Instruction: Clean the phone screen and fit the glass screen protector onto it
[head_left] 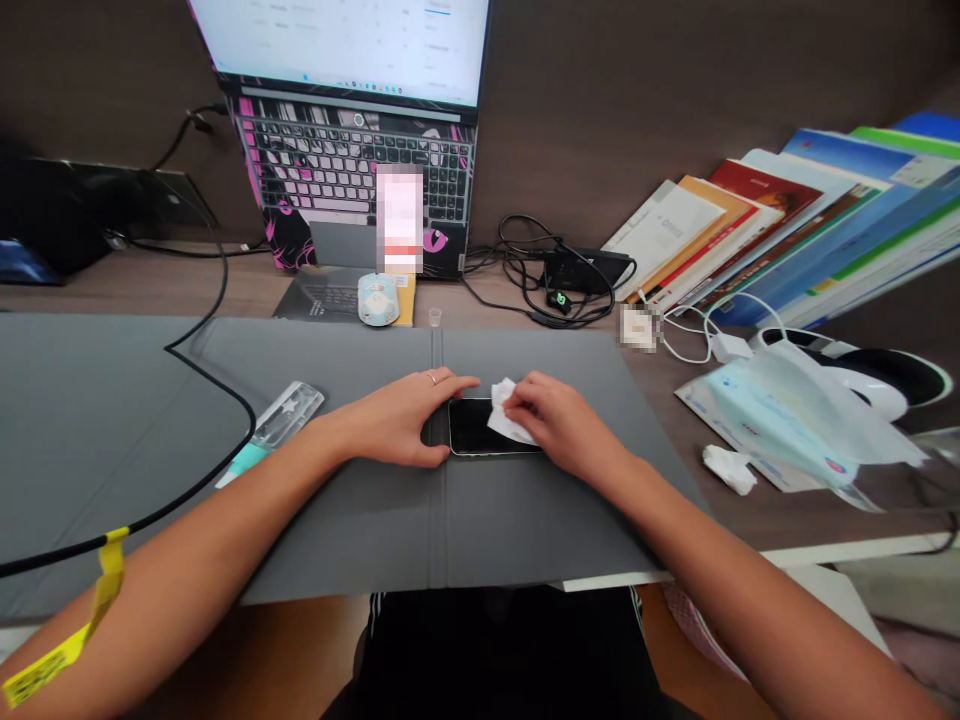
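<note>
To the left of the left grip, a clear plastic case was seen on the grey mat. The left grip was held with thumb and fingers spread apart about the left end of the phone, which was laid flat between the two grips. By the right grip, closed fingertips were clamped on a white tissue, held over the phone's dark screen; its right end was hidden beneath that grip. Farther right, a crumpled tissue was seen on the bench.
</note>
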